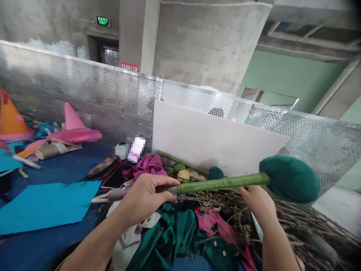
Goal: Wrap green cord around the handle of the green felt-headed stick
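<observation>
My left hand (145, 197) is closed around the lower end of a long stick wrapped in green tape (220, 183). The stick runs to the right and ends in a dark green fabric ball (290, 178). Beneath the stick, near the ball end, is my right hand (256, 201); its fingers curl up toward the stick, but I cannot make out their grip. Below both hands lie green satin cloth (172, 237), pink cloth (211, 222) and a heap of dry twigs (284, 222).
A white board (208, 139) leans against a perforated metal fence (84, 98). On the blue table lie a light blue paper sheet (47, 205), a phone (117, 177), magenta fabric (149, 165), a pink cone (72, 118) and an orange cone (11, 120).
</observation>
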A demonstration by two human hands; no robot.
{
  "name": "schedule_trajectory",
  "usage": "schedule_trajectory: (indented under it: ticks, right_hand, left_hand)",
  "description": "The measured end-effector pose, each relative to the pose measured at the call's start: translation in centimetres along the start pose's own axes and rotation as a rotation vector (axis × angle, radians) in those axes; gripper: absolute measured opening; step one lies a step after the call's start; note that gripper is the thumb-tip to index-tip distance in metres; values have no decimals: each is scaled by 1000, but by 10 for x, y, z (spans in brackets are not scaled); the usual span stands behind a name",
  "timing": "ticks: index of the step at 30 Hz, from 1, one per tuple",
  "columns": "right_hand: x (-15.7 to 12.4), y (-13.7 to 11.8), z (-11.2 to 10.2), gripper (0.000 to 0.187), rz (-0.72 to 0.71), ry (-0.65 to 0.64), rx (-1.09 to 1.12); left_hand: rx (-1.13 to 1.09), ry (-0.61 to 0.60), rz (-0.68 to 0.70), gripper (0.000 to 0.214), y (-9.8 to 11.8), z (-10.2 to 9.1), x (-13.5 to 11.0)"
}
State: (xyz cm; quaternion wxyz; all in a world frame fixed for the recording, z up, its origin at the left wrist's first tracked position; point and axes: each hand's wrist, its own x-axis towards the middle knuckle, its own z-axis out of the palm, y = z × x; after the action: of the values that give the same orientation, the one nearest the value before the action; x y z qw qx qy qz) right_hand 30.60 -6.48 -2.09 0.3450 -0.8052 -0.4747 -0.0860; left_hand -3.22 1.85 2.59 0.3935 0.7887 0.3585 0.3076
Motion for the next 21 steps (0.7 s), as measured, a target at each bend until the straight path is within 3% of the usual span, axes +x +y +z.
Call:
schedule_trajectory:
  ticks: [4, 8, 10, 12, 14, 17, 21]
  right_hand:
    - [-22, -47, 8, 26, -136, -110, 109]
    - [-57, -104, 26, 34, -316, -405, 751]
    - [-73, -123, 33, 27, -326, -468, 839]
    - [-86, -134, 34, 28, -360, -397, 757]
    - [-94, -138, 29, 33, -433, -232, 691]
    - [-100, -141, 22, 28, -569, -43, 795]
    - [-102, -145, 29, 33, -533, -161, 1197]
  left_hand:
    - [-55, 57, -41, 31, 10, 10, -6]
    - [-171, 21, -10, 35, 8, 18, -8]
    - [-197, 27, -5, 36, 4, 20, -6]
    - [-199, 60, -12, 38, 1, 20, -4]
    - [-215, 81, -10, 39, -1, 20, -1]
    - [-265, 67, -5, 38, -2, 22, 1]
    - [-249, 12, 9, 31, 0, 28, 0]
